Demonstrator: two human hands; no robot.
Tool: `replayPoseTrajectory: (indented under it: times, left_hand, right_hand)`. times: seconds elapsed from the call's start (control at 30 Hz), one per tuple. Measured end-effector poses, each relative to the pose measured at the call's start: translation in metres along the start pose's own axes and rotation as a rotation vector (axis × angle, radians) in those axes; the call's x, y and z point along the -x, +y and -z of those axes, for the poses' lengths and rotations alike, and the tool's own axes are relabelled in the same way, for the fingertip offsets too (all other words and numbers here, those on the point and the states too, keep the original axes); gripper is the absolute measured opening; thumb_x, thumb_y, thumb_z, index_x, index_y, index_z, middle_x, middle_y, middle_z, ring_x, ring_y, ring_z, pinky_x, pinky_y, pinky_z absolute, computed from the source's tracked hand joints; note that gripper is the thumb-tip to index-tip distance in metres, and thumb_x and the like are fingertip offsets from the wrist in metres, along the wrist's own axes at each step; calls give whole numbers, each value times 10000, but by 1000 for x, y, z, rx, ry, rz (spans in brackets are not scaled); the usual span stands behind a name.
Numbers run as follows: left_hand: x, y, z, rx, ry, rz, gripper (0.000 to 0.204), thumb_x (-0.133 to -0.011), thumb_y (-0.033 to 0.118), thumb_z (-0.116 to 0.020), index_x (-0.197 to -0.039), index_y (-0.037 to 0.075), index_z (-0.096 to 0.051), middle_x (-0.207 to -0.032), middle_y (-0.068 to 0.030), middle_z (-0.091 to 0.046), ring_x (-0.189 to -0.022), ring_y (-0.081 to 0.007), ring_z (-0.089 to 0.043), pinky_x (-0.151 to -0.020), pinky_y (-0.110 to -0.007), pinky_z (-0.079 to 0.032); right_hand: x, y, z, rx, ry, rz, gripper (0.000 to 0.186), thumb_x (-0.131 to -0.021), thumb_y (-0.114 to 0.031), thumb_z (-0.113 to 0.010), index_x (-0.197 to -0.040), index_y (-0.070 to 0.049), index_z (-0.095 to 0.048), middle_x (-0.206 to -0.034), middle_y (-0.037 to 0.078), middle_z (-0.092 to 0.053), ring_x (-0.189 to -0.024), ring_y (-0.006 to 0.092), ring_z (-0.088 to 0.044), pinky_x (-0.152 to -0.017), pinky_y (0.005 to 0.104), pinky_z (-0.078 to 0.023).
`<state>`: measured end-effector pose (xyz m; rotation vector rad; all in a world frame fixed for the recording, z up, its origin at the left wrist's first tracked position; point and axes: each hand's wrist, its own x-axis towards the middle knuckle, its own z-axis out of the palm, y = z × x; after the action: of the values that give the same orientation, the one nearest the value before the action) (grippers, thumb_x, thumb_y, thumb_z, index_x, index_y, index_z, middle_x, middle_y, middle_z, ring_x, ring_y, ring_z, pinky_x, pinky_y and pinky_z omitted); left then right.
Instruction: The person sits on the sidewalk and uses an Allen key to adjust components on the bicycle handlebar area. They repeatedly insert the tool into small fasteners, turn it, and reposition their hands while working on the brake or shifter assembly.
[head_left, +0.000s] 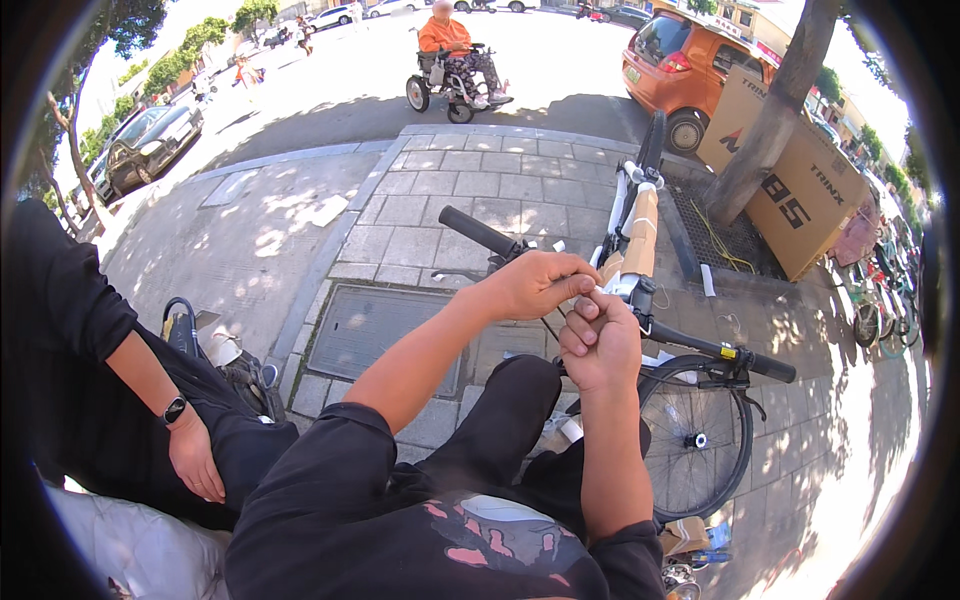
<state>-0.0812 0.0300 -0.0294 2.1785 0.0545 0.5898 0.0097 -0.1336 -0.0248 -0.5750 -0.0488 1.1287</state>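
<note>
The left hand and right hand meet mid-frame, fingertips pinched together, on what I can't tell, just beside the bicycle right of centre, cardboard wrap still on its tube, packing seemingly only partly off.

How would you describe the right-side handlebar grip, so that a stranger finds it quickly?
Start at the big cardboard beside the tree. Lower in view, the bicycle's handlebar crosses above a spoked wheel to the black grip. Unlike the other grip, it shows a yellow mark beside it.
</note>
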Motion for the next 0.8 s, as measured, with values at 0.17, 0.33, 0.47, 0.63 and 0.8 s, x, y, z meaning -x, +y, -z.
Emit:
replayPoseTrajectory:
  times: [0.17,0.33,0.47,0.63,0.8]
  left_hand:
    - [-9,-2,15,65,27,-30,221,-1076,210,-783,-1204,33,-816,-1110,-130,-827,-1055,-246,-789,-947,-379,-597]
    - [-8,-6,8,5,52,-56,224,-1070,244,-777,-1136,33,-812,-1010,-114,-837,-955,-253,-796,-870,-376,-603]
    - [-10,-1,6,43,58,-45,260,-1067,291,-778,-1084,32,-800,-949,-123,-824,-866,-244,-783,-795,-379,-593]
    - [-10,-2,7,-18,70,32,258,-1060,301,-797,-1073,43,-791,-928,-88,-807,-867,-206,-766,-793,-362,-586]
    - [-14,-3,8,-28,62,21,280,-1057,302,-803,-1069,28,-745,-886,-102,-770,-826,-206,-723,-761,-384,-563]
  right_hand:
    - [0,-7,1,51,7,-13,136,-1081,-157,-573,-1113,-56,-656,-773,-57,-560,-510,72,-425,-425,266,-337]
    - [8,-20,12,326,43,48,264,-1094,-217,-628,-1186,14,-716,-758,-33,-574,-547,73,-484,-437,257,-371]
    - [8,-33,25,1112,66,545,271,-1084,-221,-675,-1167,26,-751,-750,-12,-595,-644,98,-601,-559,307,-489]
    - [13,-50,-14,2080,-57,947,270,-1025,-241,-732,-1138,1,-769,-887,124,-710,-790,320,-753,-720,459,-581]
    - [-4,-61,-20,2368,-207,1021,198,-1027,-239,-731,-979,-47,-719,-979,141,-744,-869,389,-767,-732,510,-591]
